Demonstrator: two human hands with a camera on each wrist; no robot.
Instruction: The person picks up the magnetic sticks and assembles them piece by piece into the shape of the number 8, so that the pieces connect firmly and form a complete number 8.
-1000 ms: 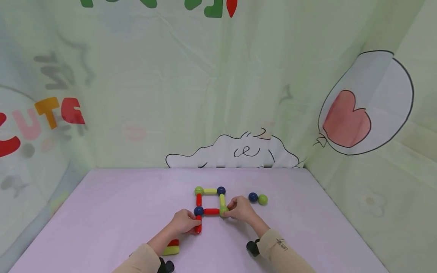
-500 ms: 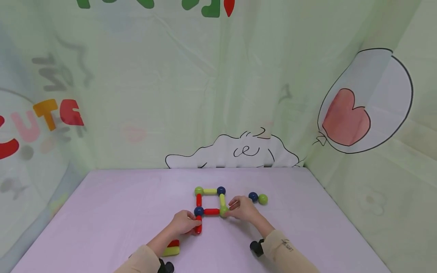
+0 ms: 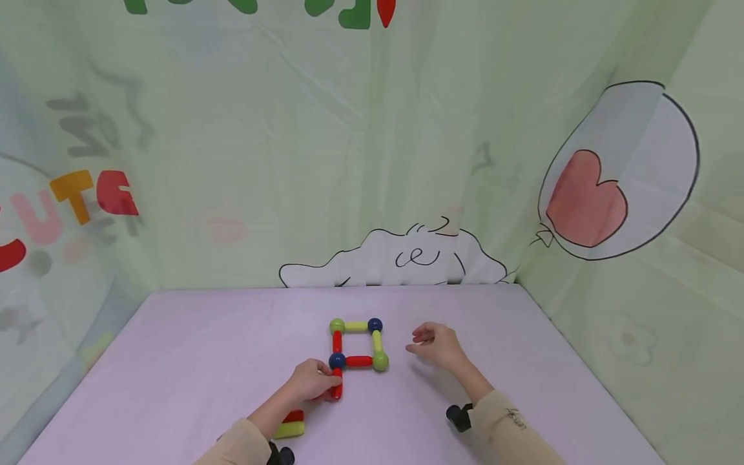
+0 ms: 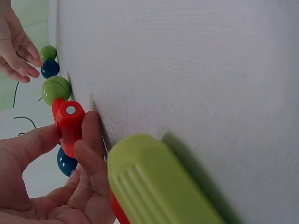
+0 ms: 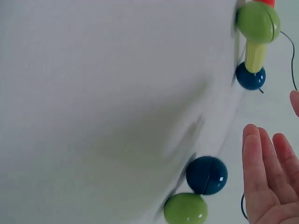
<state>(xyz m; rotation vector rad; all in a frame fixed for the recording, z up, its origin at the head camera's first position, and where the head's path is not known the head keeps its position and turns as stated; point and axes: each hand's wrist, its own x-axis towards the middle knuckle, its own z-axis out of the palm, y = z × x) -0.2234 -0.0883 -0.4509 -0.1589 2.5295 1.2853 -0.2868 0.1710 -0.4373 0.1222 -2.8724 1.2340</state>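
My left hand [image 3: 309, 379] pinches a red rod [image 4: 70, 126] between thumb and fingers. The rod's far end meets a dark blue ball [image 3: 337, 360] at the near left corner of a flat square of rods and balls. A red rod [image 3: 358, 361] links that ball to a green ball [image 3: 380, 361]; another green ball [image 3: 337, 325] and blue ball [image 3: 374, 325] form the far corners. Right of the square, my right hand [image 3: 438, 345] holds nothing, fingers extended. It hides a loose blue ball [image 5: 207, 175] and green ball [image 5: 186, 209] from the head view; both show in the right wrist view.
Beside my left forearm lie a yellow-green rod [image 3: 289, 429] and a red rod [image 3: 295, 416], side by side on the pale tabletop [image 3: 203, 361]. A printed curtain [image 3: 244, 161] stands along the table's back and sides.
My right hand has let go of the near right green ball and moved right, now covering the two loose balls in the head view. The left hand keeps its grip on the red rod.
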